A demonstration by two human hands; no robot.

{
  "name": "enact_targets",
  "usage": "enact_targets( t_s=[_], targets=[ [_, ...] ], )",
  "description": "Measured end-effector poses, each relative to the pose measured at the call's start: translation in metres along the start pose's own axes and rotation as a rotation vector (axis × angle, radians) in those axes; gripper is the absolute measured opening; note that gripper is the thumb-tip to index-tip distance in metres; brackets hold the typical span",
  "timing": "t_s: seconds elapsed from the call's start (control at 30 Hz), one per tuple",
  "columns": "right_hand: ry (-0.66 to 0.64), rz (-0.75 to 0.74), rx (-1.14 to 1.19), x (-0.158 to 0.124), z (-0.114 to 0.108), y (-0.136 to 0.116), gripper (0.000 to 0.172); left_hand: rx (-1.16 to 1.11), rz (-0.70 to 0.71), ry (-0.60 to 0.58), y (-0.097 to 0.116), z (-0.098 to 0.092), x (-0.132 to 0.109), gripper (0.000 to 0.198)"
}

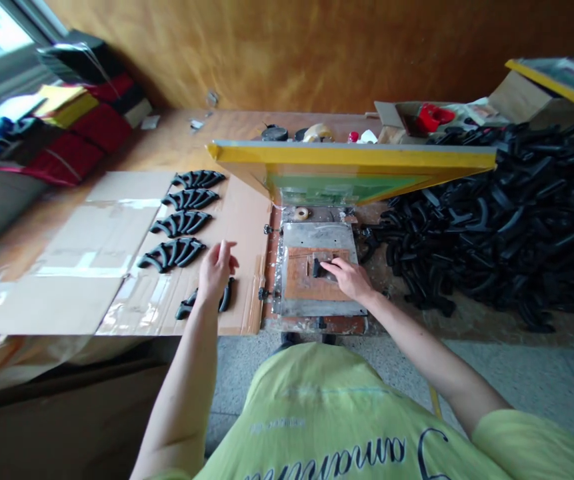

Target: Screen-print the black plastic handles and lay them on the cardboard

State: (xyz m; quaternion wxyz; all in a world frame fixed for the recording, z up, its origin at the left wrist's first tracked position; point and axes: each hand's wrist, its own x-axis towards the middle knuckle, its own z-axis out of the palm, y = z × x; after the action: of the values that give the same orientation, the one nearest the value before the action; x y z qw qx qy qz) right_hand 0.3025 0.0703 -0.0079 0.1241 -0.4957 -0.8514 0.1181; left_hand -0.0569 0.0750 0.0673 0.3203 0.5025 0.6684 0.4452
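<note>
My right hand [351, 277] pinches a black curved plastic handle [317, 269] on the brown pad of a flat metal plate [317, 235]. Part of that piece is covered by my fingers. Over a cardboard sheet [244, 233] to the left, my left hand [219, 265] is raised with its fingers apart and nothing in them. Beneath the left wrist lie a few more black handles [226, 297], partly hidden by the arm. Several fanned rows of such handles [174, 255] lie farther back on the cardboard.
A yellow-edged screen frame [351, 156] stands tilted up behind the plate. To the right is a large heap of black handles [491, 227]. A tape roll [301, 213] lies at the plate's back edge. Red and black bundles [81, 133] sit at the far left.
</note>
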Motion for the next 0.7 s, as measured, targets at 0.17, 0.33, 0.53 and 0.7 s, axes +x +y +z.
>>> enact_targets(
  t_s=[0.17, 0.33, 0.53, 0.7],
  targets=[
    [-0.052, -0.029, -0.173, 0.021, 0.001, -0.028, 0.045, -0.465, 0.199, -0.052, 0.107, 0.042, 0.034, 0.063],
    [-0.066, 0.052, -0.099, 0.01, -0.01, -0.016, 0.05, -0.538, 0.173, -0.138, 0.118, 0.038, 0.014, 0.064],
    [0.173, 0.448, -0.021, 0.011, -0.065, 0.039, 0.04, -0.397, -0.177, -0.251, 0.043, 0.031, -0.057, 0.059],
    [0.307, 0.169, -0.018, 0.064, -0.086, 0.021, 0.059, -0.321, -0.357, -0.289, -0.027, 0.061, -0.078, 0.083]
  ],
)
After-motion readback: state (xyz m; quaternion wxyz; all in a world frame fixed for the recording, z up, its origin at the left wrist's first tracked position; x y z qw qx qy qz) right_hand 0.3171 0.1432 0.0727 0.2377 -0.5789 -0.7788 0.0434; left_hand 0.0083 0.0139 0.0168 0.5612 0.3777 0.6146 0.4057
